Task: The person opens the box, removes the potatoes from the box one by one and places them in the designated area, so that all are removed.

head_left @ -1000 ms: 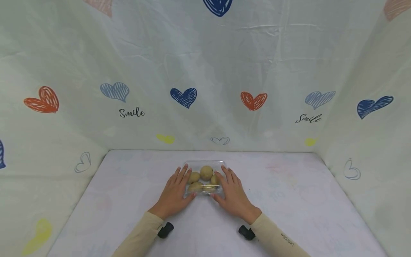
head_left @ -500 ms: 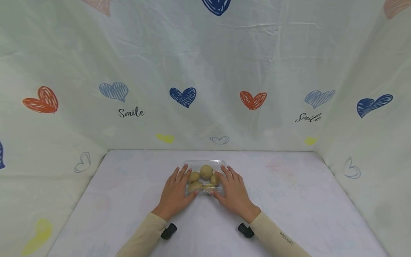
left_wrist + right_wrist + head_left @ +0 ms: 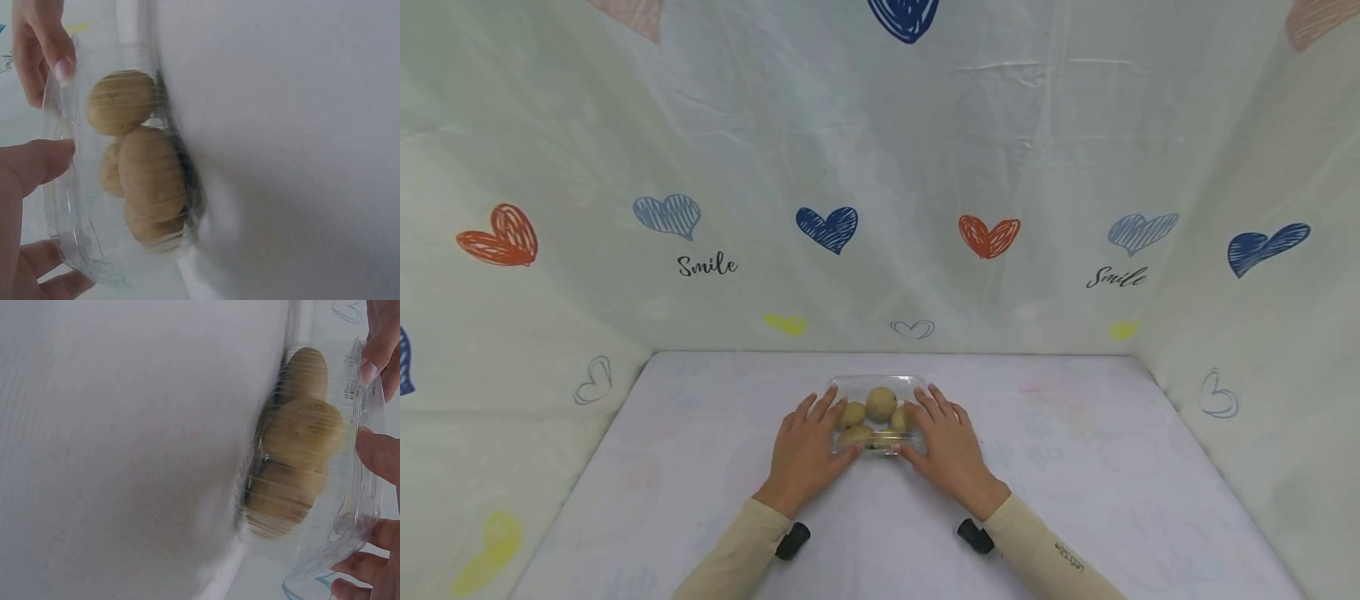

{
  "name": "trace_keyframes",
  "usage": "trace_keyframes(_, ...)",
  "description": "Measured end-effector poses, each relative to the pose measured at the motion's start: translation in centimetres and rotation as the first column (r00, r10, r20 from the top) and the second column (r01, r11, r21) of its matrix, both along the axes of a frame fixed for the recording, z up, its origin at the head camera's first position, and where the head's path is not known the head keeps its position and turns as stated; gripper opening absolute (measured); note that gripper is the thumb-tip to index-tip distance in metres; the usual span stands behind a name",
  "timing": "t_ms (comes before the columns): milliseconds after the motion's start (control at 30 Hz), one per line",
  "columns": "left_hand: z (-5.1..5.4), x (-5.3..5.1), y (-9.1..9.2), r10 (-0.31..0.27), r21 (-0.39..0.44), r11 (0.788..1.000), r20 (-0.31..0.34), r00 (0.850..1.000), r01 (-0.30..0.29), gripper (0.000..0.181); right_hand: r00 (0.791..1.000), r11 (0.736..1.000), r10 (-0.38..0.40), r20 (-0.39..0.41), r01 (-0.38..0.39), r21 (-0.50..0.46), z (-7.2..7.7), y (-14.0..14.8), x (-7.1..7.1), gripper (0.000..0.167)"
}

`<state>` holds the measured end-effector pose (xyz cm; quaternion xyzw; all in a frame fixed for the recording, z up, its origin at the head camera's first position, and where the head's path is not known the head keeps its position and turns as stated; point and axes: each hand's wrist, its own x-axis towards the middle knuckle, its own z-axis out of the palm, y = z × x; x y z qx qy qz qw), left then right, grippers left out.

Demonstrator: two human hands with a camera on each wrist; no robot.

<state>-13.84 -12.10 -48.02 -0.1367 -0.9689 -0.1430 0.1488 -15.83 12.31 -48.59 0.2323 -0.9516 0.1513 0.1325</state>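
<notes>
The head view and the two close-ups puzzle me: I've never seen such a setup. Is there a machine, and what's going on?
There's no robot here, just a person's bare left hand and right hand. The wide picture comes from a camera worn on the head, looking forward and down. The close-ups come from cameras worn on each wrist, which is why they look turned sideways. The small black devices by the sleeves are probably those cameras.

On the white table sits a clear plastic container with what look like potatoes inside. The hands hold it from both sides, thumbs on the near edge. Behind it hangs a heart-patterned sheet.
</notes>
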Motion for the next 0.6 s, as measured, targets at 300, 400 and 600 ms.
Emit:
trace_keyframes(300,0.09,0.04,-0.25,0.010,0.022,1.000,-0.056,0.998,-0.009,0.062,0.994,0.998,0.019,-0.104,-0.012,0.068,0.45,0.17,-0.08,0.060)
trace_keyframes(400,0.01,0.05,-0.29,0.007,0.030,1.000,-0.066,0.998,-0.005,0.062,0.989,0.995,0.036,-0.145,-0.022,0.101,0.37,0.29,-0.23,0.058)
trace_keyframes(600,0.12,0.08,-0.18,0.008,0.045,0.999,-0.047,0.999,-0.006,0.061,0.974,0.988,0.078,-0.213,-0.047,0.150,0.21,0.64,-0.74,0.056)
